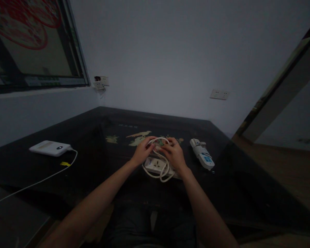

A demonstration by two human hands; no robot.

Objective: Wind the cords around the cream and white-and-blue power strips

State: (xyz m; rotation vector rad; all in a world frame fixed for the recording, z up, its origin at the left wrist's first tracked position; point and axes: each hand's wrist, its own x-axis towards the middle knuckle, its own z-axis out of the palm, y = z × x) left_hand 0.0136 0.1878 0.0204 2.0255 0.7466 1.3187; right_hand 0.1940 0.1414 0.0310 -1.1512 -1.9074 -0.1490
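Observation:
In front of me on the dark table lies a white power strip (pixel 155 164), and its pale cord (pixel 163 176) loops loosely over and around it. My left hand (pixel 142 151) grips a loop of the cord just above the strip's left end. My right hand (pixel 175 155) is closed on the same cord from the other side, fingertips close to the left ones. Between the hands the cord arches up in a small ring. The strip's right end is partly hidden by cord and the right hand.
At right lies a second power strip (pixel 206 160), its cord wound around it. A white power bank (pixel 50 148) with a cable (pixel 41 182) sits at left, near a yellow scrap (pixel 65 164). The black table (pixel 113 182) meets the wall, which carries sockets (pixel 219 94).

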